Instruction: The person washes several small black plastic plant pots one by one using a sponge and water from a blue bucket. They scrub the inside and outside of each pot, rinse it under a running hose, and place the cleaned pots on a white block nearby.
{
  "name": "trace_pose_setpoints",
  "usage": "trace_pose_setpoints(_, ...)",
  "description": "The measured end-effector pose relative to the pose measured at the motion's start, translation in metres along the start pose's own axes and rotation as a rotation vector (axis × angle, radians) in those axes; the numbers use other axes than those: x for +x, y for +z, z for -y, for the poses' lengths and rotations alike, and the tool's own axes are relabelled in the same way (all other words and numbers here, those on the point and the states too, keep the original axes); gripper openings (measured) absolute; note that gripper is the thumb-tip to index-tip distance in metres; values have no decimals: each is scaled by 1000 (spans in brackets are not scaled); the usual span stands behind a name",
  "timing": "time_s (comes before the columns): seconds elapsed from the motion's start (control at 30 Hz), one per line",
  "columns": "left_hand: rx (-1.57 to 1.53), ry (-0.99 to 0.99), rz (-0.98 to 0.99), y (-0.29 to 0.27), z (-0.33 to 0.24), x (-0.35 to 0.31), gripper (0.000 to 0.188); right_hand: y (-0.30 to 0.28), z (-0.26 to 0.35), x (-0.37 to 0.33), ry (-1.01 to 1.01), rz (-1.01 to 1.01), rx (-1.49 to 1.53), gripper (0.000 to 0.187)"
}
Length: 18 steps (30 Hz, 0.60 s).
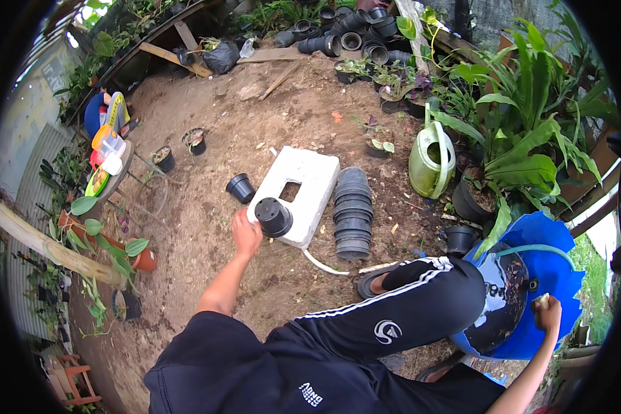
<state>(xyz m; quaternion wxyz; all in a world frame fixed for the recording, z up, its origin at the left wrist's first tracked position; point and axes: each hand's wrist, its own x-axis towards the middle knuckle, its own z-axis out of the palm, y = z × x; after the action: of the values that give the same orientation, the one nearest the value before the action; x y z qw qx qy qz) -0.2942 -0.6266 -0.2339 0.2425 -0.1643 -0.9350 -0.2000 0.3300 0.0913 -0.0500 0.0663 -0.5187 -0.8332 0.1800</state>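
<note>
My left hand (246, 233) is at the near left corner of a white foam block (310, 181), its fingers stretched beside a black plant pot (273, 217). That pot stands upside down on the block, its holed base facing up. Beyond the hand, another black pot (240, 188) leans on the soil. Over the right side of a cut blue barrel (541, 238), my right hand (548, 315) is closed around a small pale thing, mostly hidden by the fingers. Dark water (493, 293) lies inside the barrel, and a green hose (538, 248) crosses its rim.
A row of nested black pots (352, 214) lies right of the block. Farther right are a green watering can (432, 157) and leafy plants (531, 131). Small potted plants (194, 141) stand on the soil. A person (103, 114) crouches at far left, behind a round table (122, 169).
</note>
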Motion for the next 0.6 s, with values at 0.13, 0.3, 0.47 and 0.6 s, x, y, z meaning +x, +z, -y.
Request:
trace_pose_setpoints(0.13,70,-207,63,11,68,30,50,-5,5,-15,-49,-34,-56,27)
trace_pose_setpoints(0.3,196,-328,419,46,130,95,48,-3,32,-51,-163,-126,-46,30)
trace_pose_setpoints(0.47,180,-360,541,113,133,175,56,10,56,-81,-179,-144,-61,41)
trace_pose_setpoints(0.6,313,-183,558,159,114,218,69,5,51,-96,-147,-30,-176,45)
